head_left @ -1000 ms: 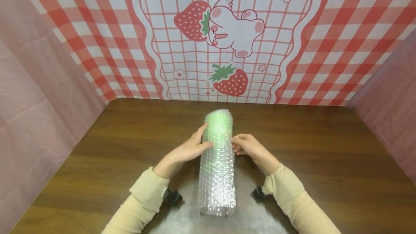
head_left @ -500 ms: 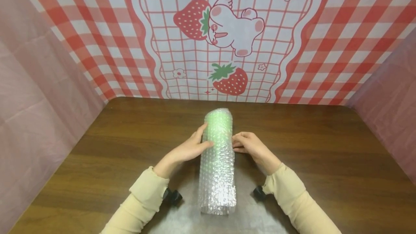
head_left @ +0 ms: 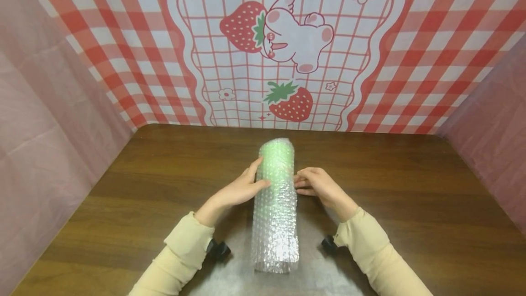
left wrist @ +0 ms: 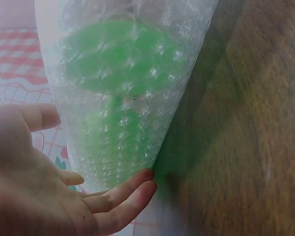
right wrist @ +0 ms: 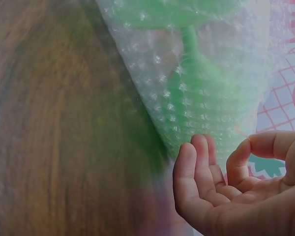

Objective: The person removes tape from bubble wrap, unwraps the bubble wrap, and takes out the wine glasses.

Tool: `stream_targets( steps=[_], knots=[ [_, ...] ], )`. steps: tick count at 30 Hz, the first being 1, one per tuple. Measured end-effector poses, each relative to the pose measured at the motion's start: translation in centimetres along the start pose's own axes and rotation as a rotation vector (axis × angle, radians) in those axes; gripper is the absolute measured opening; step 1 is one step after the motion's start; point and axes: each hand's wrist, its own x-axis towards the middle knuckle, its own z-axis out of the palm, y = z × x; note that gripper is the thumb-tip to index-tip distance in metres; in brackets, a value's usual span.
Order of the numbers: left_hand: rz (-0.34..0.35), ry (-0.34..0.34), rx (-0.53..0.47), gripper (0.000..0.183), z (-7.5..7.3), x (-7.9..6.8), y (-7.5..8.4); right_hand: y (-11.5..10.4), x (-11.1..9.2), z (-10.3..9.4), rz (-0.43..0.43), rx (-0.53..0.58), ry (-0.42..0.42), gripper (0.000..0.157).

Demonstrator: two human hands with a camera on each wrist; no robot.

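A roll of bubble wrap (head_left: 274, 232) lies lengthwise in front of me, with a green stemmed glass (left wrist: 123, 56) showing through it. The glass's round foot, thin stem and bowl are blurred by the bubbles. My left hand (head_left: 240, 188) rests against the roll's left side, thumb over the top, fingers fairly straight along it. On the opposite side, my right hand (head_left: 322, 187) pinches the wrap's edge between thumb and forefinger. Its other fingers (right wrist: 187, 169) are loosely bent beside the roll in the right wrist view.
The brown wooden table (head_left: 411, 195) extends to both sides. A red-and-white strawberry-print cloth (head_left: 287, 49) hangs behind it, with pink curtains (head_left: 57, 104) at the sides. Black wrist devices (head_left: 219, 250) sit under the cream sleeves (head_left: 181, 250).
The right hand has shifted slightly right, and its lower fingers have spread a little. The left hand and the wrapped glass stay in nearly the same place.
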Motion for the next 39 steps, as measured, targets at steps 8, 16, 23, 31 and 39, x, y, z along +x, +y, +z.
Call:
stream_targets(
  steps=[8, 16, 23, 31, 39],
  knots=[
    [0.0, 0.001, -0.004, 0.073, 0.0, -0.2, 0.6, -0.3, -0.4, -0.3, 0.005, -0.006, -0.018, 0.032],
    [0.002, -0.007, -0.008, 0.075, 0.1, 0.0, 0.2, -0.7, -0.6, -0.5, 0.008, 0.036, -0.052, 0.033],
    [-0.005, -0.001, -0.006, 0.075, 0.2, 0.2, 0.0, -1.0, -0.7, -0.6, -0.008, 0.064, -0.071, 0.034],
    [-0.001, 0.007, 0.002, 0.074, 0.2, 0.1, 0.0, -1.4, -1.1, -0.8, -0.018, 0.063, -0.089, 0.036],
    [0.004, 0.02, 0.008, 0.073, 0.3, 0.0, 0.0, -1.6, -1.2, -0.8, -0.01, 0.063, -0.117, 0.037]
  ],
)
